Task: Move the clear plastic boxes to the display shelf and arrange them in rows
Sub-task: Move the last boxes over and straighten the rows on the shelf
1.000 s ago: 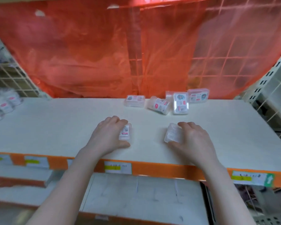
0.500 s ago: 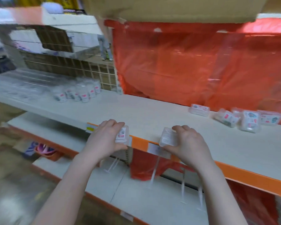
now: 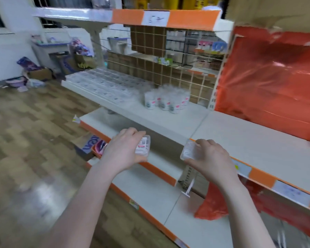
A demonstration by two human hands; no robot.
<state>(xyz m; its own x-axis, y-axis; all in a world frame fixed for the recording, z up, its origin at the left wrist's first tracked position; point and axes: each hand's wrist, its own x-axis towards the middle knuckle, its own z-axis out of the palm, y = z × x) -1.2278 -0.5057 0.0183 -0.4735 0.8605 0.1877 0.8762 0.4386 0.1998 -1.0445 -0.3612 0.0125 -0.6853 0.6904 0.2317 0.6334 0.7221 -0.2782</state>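
We note both hands, each gripping its clear box, now lifted off the shelf [image 3: 258, 140] and swung leftward

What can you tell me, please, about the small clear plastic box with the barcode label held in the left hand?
The small clear plastic box with the barcode label is flat and rectangular with rounded corners. Its white sticker, with red print and a barcode, faces the camera. The left hand grips it, fingers curled over the top edge and thumb beneath. It is held in the air, in front of the white shelves, touching nothing else. Its contents are too blurred to tell.

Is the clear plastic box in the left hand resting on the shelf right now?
No, the left hand holds the labelled clear plastic box in the air, in front of the white shelf.
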